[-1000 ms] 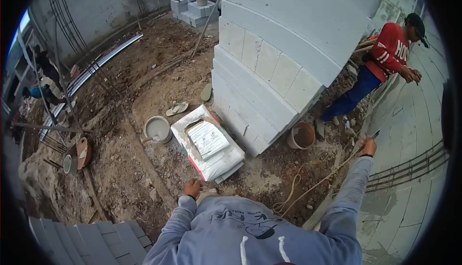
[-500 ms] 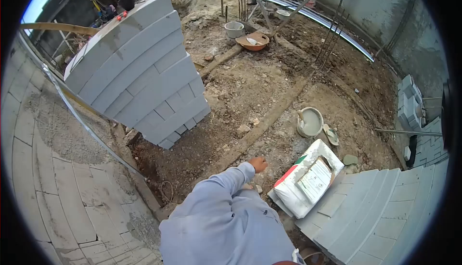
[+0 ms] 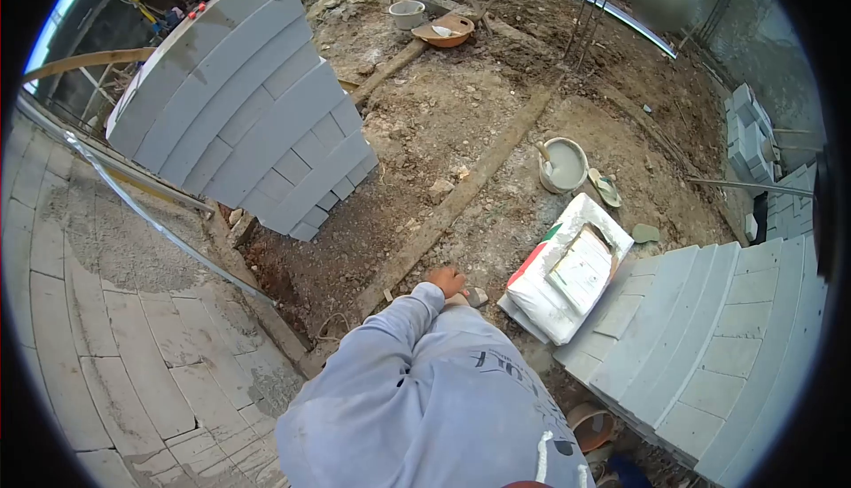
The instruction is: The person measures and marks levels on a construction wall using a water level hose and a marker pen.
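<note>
My left hand [image 3: 446,281], in a grey-blue sleeve [image 3: 403,315], hangs palm down at the lower middle. Its fingers look loosely apart, and nothing shows in them. Just below it is a small patch of what seems to be my foot [image 3: 457,299], beside a grey stone-like lump [image 3: 476,296]. To the right lies a white bag [image 3: 567,271] with red and green markings and a torn top. A bucket of grey mix [image 3: 564,166] with a handled tool in it stands behind the bag. My right hand is out of view.
Stacked pale blocks [image 3: 257,116] rise at the left; more blocks [image 3: 674,311] stand at the lower right. A block wall [image 3: 115,346] fills the lower left. A long strip [image 3: 470,195] crosses the dirt. An orange basin [image 3: 446,32] and a bucket [image 3: 407,15] sit farther off.
My left hand has moved left and slightly up in the picture, closer to my body. The view has tipped downward, so the background sits higher and the people's legs are gone from sight.
</note>
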The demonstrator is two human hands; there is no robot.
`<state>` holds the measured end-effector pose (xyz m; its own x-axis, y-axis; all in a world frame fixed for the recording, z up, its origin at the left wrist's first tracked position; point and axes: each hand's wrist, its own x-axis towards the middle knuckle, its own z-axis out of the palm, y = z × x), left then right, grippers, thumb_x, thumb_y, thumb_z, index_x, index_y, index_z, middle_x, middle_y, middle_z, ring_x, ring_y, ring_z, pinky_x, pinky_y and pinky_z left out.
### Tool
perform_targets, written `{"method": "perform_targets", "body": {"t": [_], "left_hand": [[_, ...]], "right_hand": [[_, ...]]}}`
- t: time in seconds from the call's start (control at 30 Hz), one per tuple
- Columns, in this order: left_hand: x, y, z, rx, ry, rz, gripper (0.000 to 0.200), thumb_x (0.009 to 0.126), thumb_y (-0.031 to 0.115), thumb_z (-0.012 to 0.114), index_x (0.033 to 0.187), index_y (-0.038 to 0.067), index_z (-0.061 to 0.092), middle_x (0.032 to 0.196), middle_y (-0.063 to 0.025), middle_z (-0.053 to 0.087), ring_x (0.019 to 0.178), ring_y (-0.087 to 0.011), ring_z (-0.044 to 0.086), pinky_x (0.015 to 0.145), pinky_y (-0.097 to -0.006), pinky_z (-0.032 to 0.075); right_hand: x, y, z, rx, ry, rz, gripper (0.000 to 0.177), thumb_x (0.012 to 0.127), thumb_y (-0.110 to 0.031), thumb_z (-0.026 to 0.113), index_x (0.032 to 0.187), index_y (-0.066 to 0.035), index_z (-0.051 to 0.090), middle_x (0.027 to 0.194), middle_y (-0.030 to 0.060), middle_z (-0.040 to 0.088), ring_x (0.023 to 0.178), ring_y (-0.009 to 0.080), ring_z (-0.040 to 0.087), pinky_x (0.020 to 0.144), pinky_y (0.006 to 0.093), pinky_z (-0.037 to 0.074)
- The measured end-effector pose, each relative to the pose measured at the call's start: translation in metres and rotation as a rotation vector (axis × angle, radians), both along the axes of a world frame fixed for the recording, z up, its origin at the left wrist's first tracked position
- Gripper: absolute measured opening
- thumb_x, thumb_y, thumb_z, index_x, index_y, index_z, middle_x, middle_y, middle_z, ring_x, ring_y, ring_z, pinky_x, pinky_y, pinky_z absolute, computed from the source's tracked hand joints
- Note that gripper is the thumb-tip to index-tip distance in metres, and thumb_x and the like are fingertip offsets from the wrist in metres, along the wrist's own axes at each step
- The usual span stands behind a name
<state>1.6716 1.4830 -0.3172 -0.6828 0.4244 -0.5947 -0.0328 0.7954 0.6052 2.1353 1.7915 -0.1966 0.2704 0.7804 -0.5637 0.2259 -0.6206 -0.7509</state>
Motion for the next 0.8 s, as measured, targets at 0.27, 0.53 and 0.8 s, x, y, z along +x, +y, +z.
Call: {"method": "perform_targets", "body": {"t": [0.27, 0.53, 0.8], "left_hand": [[0.037, -0.01, -0.019, 0.058, -0.018, 0.104, 0.03, 0.086, 0.028, 0.055, 0.091, -0.001, 0.063, 0.078, -0.0109, 0.066, 0.065, -0.0194, 0.065, 0.063, -0.035, 0.051], [0.049, -0.033, -0.037, -0.072, 0.009, 0.136, 0.035, 0.086, 0.033, 0.053, 0.092, 0.0, 0.064, 0.079, -0.013, 0.067, 0.069, -0.0241, 0.067, 0.068, -0.0377, 0.051], [0.02, -0.031, 0.022, -0.058, -0.046, 0.15, 0.05, 0.084, 0.045, 0.051, 0.095, 0.0, 0.069, 0.102, -0.0269, 0.064, 0.102, -0.041, 0.059, 0.09, -0.0452, 0.046]], "right_hand": [[0.032, -0.001, 0.0, -0.037, -0.009, 0.029, 0.033, 0.092, -0.03, 0.054, 0.112, -0.004, 0.058, 0.092, 0.0065, 0.064, 0.065, 0.0168, 0.055, 0.056, 0.0304, 0.043], [0.043, 0.009, -0.011, -0.058, -0.018, 0.035, 0.034, 0.091, -0.031, 0.055, 0.112, -0.004, 0.058, 0.093, 0.0067, 0.064, 0.065, 0.0173, 0.056, 0.055, 0.0303, 0.043], [0.051, 0.035, -0.007, -0.036, -0.06, -0.007, 0.035, 0.09, -0.031, 0.056, 0.111, -0.004, 0.058, 0.094, 0.0069, 0.065, 0.065, 0.0177, 0.057, 0.054, 0.0302, 0.043]]}}
